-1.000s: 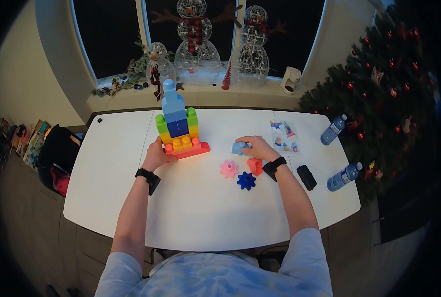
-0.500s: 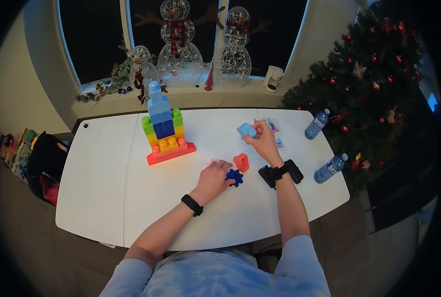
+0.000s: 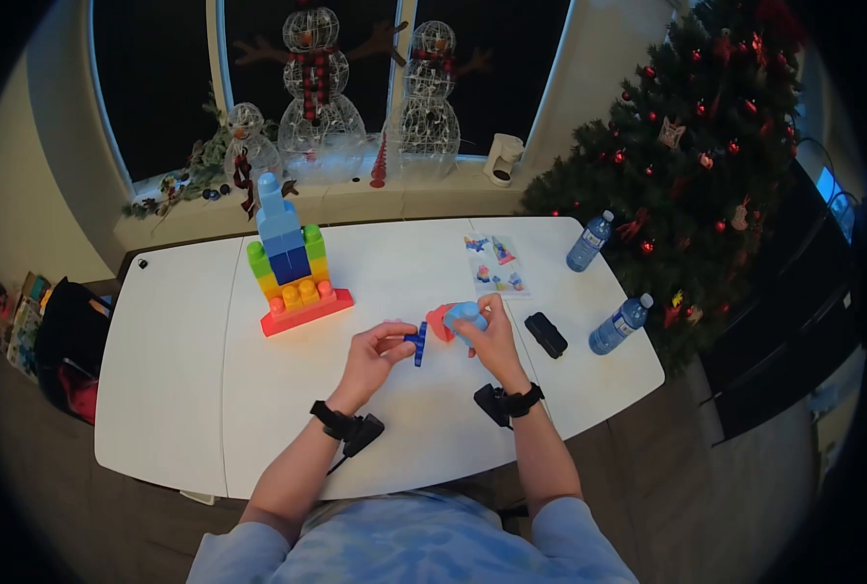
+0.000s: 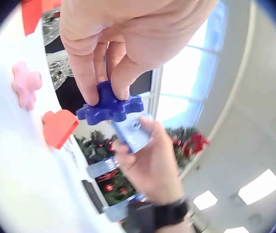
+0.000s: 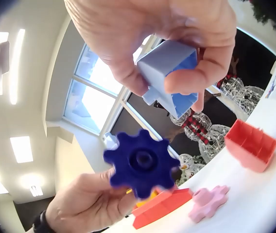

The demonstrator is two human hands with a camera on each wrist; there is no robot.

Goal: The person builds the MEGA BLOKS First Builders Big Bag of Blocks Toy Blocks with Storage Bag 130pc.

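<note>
Over the middle of the table, my left hand (image 3: 368,364) pinches a dark blue toy gear (image 4: 111,109) between thumb and fingers, holding it on edge. Close to its right, my right hand (image 3: 497,348) grips a light blue building block (image 5: 166,65) by its sides. The right wrist view looks into the block's hollow underside and shows the gear's face with its round hub. Gear and block are apart in that view. A red block (image 5: 250,145) and a pink gear (image 5: 209,203) lie on the table behind the hands.
A tower of colored blocks (image 3: 290,265) stands on a red base to the left. A picture sheet (image 3: 495,265), a black case (image 3: 546,334) and two water bottles (image 3: 589,241) (image 3: 620,324) are on the right. Beyond the table are wire snowmen (image 3: 322,107) and a decorated tree (image 3: 677,165).
My left hand has left the tower's base, moved right and picked up the dark blue gear. My right hand has lifted the light blue block and brought it nearer, beside the gear.
</note>
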